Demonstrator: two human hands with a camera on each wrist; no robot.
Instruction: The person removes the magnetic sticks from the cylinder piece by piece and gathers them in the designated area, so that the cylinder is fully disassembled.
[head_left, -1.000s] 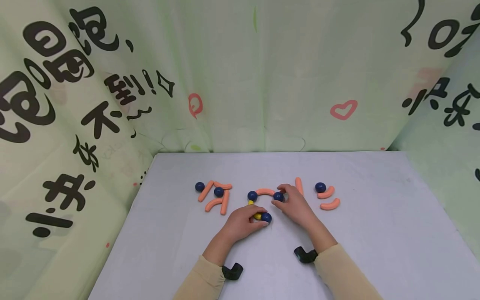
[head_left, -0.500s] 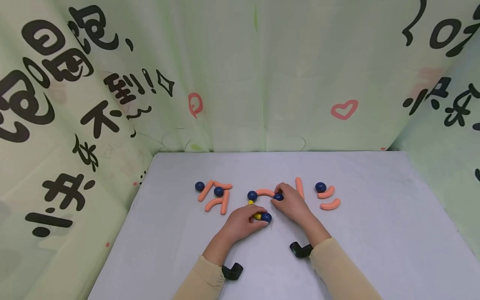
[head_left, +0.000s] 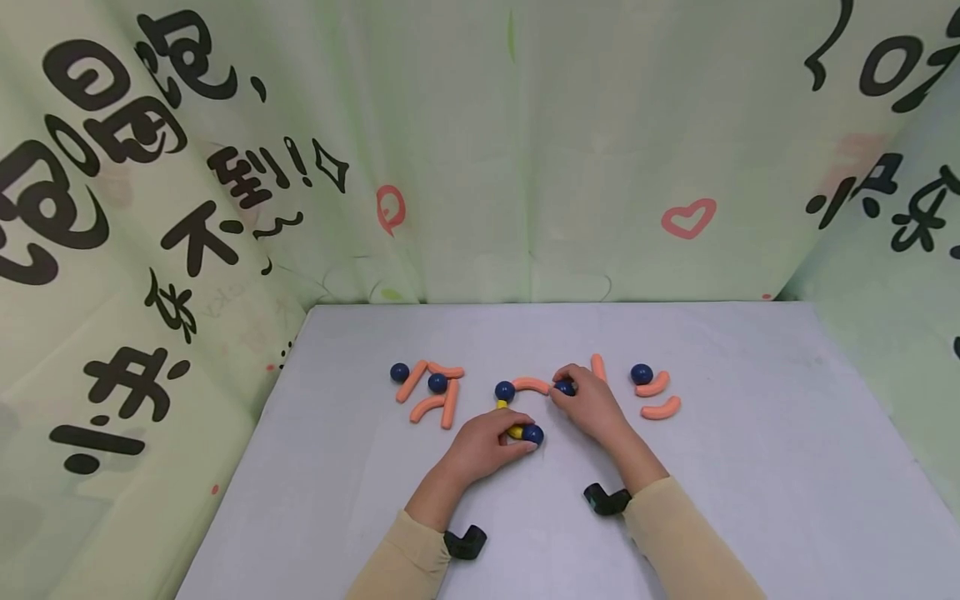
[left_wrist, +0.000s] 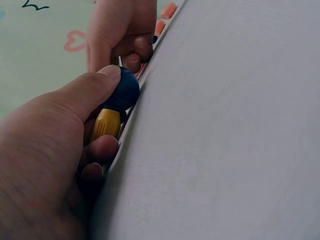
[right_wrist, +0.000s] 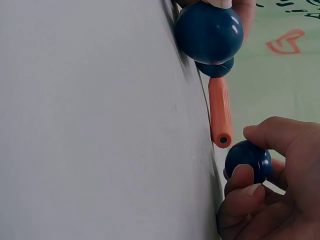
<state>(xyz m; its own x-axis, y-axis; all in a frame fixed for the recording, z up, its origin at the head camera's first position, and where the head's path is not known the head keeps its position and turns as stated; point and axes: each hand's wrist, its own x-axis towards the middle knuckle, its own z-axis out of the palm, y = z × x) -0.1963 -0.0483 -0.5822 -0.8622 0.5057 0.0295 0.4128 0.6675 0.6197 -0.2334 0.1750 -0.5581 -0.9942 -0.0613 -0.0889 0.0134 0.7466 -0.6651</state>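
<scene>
My left hand (head_left: 487, 442) pinches a dark blue ball (head_left: 532, 434) joined to a yellow rod (left_wrist: 107, 122), thumb on the ball in the left wrist view. A second yellow piece (head_left: 502, 404) leads up to another blue ball (head_left: 505, 391), from which a curved orange rod (head_left: 531, 384) extends right. Between thumb and fingers, my right hand (head_left: 588, 404) holds a separate blue ball (right_wrist: 248, 161). In the right wrist view this ball sits just off the orange rod's free end, where a small dark dot shows. My left fingers hide part of the yellow pieces.
Left on the white table (head_left: 315, 500) lie several orange rods (head_left: 449, 405) with two blue balls (head_left: 400, 372). Behind my right hand is a straight orange rod (head_left: 597, 367). Farther right are a blue ball (head_left: 641, 374) and short curved orange pieces (head_left: 660, 408). Printed curtains enclose the table.
My right hand has drawn its blue ball slightly to the right, leaving the orange rod's end, which it met before. My left hand keeps its place.
</scene>
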